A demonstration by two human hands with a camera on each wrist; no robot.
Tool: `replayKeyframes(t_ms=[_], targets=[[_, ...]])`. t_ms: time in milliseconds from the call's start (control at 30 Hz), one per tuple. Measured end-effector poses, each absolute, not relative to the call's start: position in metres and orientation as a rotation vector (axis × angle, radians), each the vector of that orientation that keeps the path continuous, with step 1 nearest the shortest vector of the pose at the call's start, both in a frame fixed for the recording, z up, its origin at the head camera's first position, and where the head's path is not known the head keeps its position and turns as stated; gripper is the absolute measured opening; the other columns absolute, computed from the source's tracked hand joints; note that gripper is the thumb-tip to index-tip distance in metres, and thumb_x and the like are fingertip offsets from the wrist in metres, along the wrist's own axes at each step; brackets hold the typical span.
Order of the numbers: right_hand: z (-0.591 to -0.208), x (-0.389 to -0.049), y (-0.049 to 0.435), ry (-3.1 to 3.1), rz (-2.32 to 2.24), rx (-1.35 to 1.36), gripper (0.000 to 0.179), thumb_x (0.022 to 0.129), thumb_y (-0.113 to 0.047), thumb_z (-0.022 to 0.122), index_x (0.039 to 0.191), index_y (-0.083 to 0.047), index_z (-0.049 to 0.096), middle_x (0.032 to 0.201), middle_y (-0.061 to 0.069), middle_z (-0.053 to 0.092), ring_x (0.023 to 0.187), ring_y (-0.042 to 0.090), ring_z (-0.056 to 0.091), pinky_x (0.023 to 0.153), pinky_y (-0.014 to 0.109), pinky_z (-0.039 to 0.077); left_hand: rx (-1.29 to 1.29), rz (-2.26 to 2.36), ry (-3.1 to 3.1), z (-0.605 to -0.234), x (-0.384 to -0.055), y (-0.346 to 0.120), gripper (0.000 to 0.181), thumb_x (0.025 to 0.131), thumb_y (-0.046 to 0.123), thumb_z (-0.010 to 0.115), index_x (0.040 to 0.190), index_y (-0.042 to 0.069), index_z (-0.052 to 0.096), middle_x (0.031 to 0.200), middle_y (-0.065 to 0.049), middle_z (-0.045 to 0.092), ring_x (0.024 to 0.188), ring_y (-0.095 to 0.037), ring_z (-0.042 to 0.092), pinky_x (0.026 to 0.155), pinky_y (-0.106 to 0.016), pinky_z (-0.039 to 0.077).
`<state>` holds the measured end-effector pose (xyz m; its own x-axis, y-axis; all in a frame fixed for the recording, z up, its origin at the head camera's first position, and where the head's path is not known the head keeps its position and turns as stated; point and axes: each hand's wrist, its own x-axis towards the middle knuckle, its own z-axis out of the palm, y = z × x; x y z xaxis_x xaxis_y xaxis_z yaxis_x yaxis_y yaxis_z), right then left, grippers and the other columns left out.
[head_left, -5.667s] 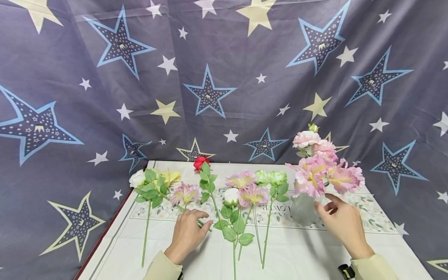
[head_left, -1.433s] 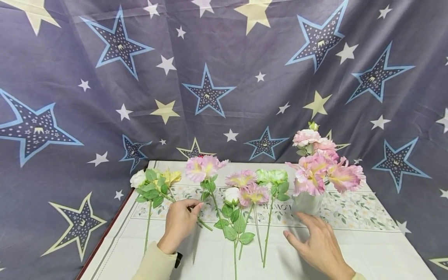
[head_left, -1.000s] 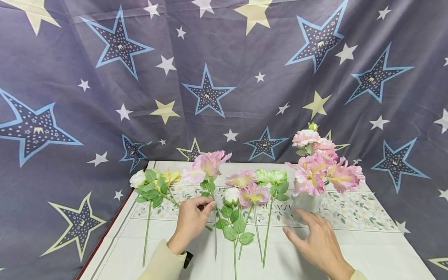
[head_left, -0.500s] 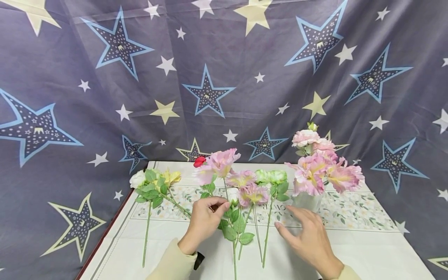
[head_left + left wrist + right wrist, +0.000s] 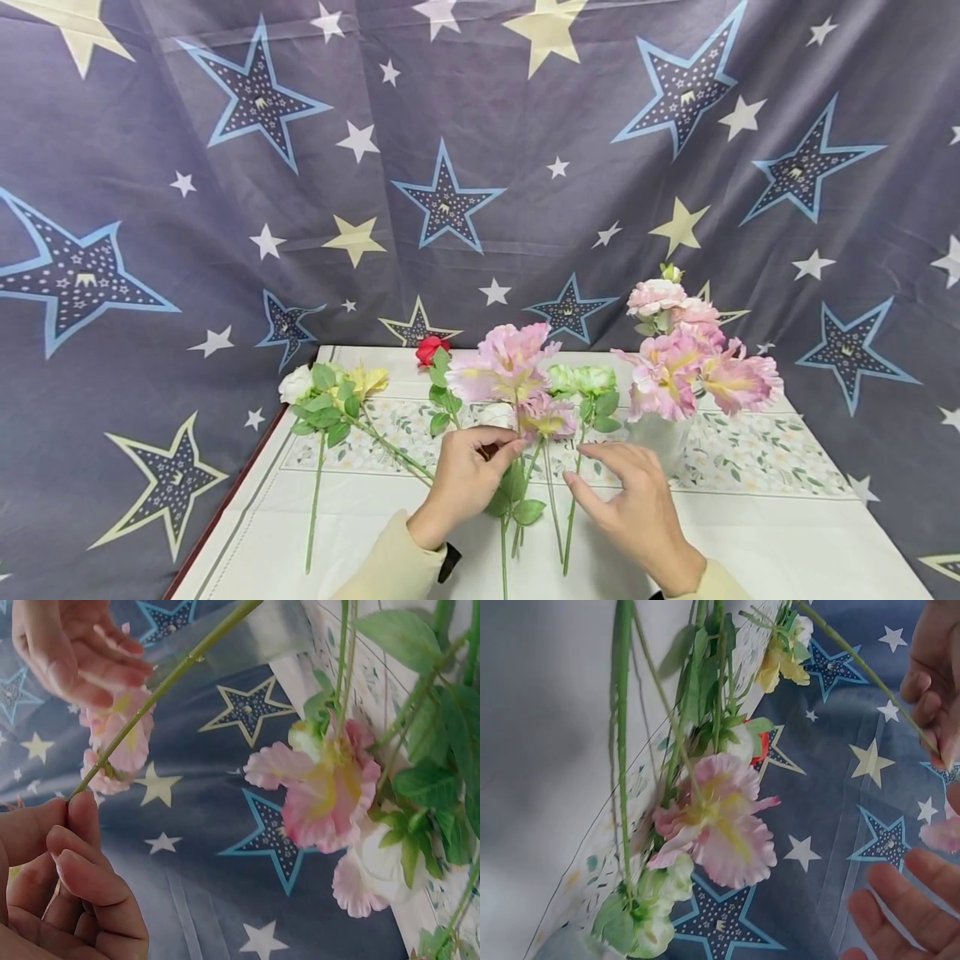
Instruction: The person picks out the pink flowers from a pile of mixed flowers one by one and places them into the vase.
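Observation:
Between thumb and fingertips my left hand (image 5: pixel 467 477) pinches the stem (image 5: pixel 142 712) of a pink iris-like flower (image 5: pixel 504 362), held upright over the flowers on the table. My right hand (image 5: pixel 636 508) holds nothing; its fingers are spread, just right of the held stem and over a green flower's stem. In the right wrist view its fingers (image 5: pixel 907 907) reach in from the lower right. A frosted vase (image 5: pixel 660 437) holding several pink flowers (image 5: pixel 693 354) stands behind the right hand. Another pink flower (image 5: pixel 547 417) lies below the held bloom, which partly covers a white rose (image 5: pixel 497 414).
On the left lie a white rose (image 5: pixel 296 383) and a yellow flower (image 5: pixel 367 379). A red rose (image 5: pixel 431 350) is at the back edge, a green flower (image 5: pixel 592 379) right of centre. A floral runner crosses the white tablecloth (image 5: pixel 780 542); a starry curtain (image 5: pixel 480 108) hangs behind.
My left hand has lifted the pink flower from the left and carried it right to the middle. My right hand has left the vase and moved left, towards the held stem.

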<state>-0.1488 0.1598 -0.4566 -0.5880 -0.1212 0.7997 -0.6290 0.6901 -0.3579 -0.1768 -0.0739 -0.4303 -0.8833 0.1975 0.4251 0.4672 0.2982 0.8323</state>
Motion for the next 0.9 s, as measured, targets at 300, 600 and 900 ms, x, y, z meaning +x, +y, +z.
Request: replayKeyframes(t_ms=[300, 600, 900], targets=[[-0.452, -0.153, 0.145, -2.06, 0.885, 0.643, 0.021, 0.079, -0.02, 0.086, 0.098, -0.014, 0.079, 0.092, -0.004, 0.077, 0.085, 0.019, 0.069, 0.084, 0.034, 0.042, -0.744, -1.633, -2.248, -0.433, -0.177, -0.057, 0.007, 0.094, 0.016, 0.076, 0.095, 0.019, 0.083, 0.084, 0.009, 0.073, 0.058, -0.009, 0.053, 0.054, -0.023, 0.045], [-0.45, -0.156, 0.135, -1.969, 0.926, 0.697, 0.005, 0.085, -0.017, 0.082, 0.087, -0.014, 0.079, 0.079, -0.01, 0.073, 0.072, 0.012, 0.066, 0.078, 0.029, 0.041, -0.824, -1.6, -2.132, -0.432, -0.176, -0.045, 0.006, 0.091, 0.009, 0.079, 0.089, 0.012, 0.083, 0.085, 0.004, 0.074, 0.062, -0.006, 0.051, 0.056, -0.02, 0.041], [-0.451, -0.153, 0.132, -1.98, 0.972, 0.651, 0.017, 0.075, -0.001, 0.083, 0.085, -0.015, 0.08, 0.073, -0.01, 0.072, 0.064, 0.008, 0.064, 0.071, 0.026, 0.042, -0.844, -1.575, -2.141, -0.433, -0.175, -0.043, 0.008, 0.091, 0.007, 0.078, 0.089, 0.014, 0.083, 0.084, 0.005, 0.073, 0.061, -0.005, 0.049, 0.055, -0.019, 0.039]])
